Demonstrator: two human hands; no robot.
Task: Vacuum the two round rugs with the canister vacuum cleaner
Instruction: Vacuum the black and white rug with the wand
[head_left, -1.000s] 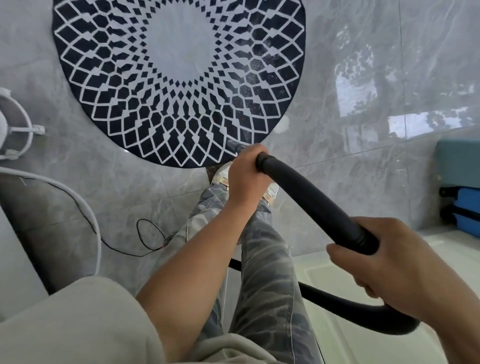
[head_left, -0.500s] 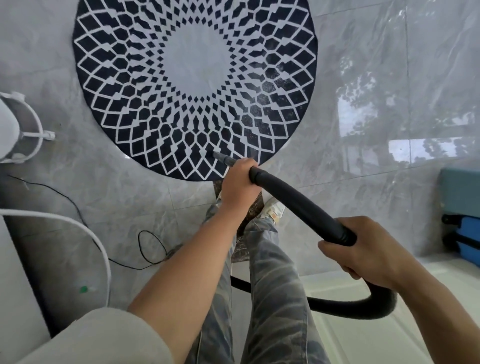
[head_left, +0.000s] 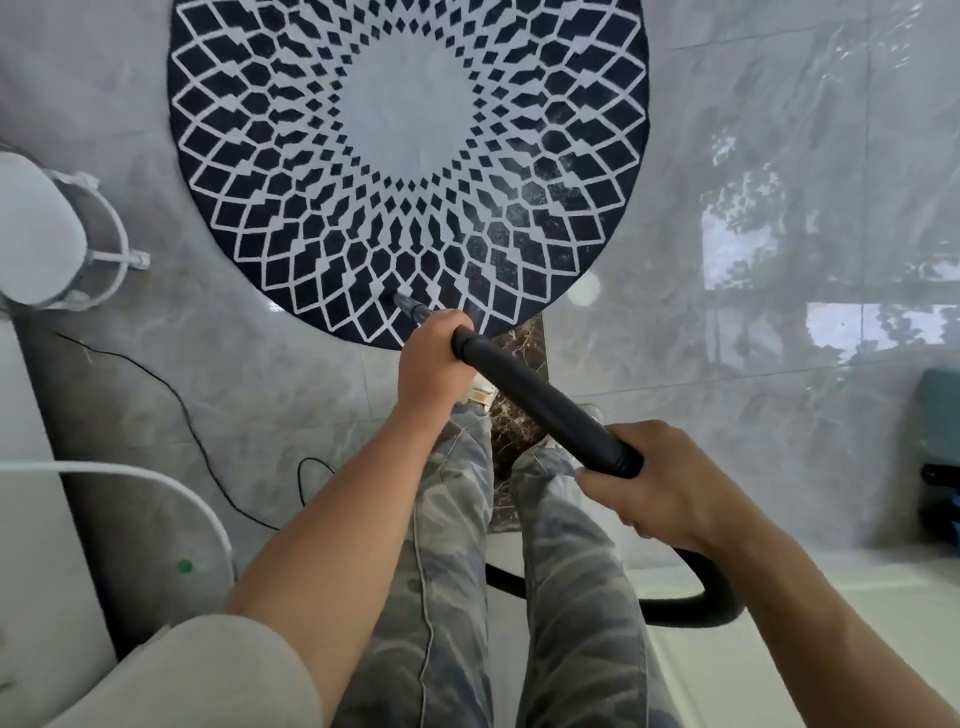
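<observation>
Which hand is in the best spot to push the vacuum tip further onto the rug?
Probably the left. The left hand grips the black tube just behind the nozzle, whose tip sits on the near edge of the round rug. The right hand holds the tube further back.

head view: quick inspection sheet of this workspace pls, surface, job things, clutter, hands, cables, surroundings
surface: glossy grey tile floor; dark marble strip under the feet.
job's things: one round rug, dark with a white lattice; black vacuum tube, its nozzle tip on the rug close to its near edge; canister not in view.
clutter: nothing seen.
grippers: left hand grips the tube by the nozzle; right hand grips it further back.
cables: thin black cable loops across the floor at left; black hose curves behind the legs.
surroundings: white stand at left; blue case at the right edge.
</observation>
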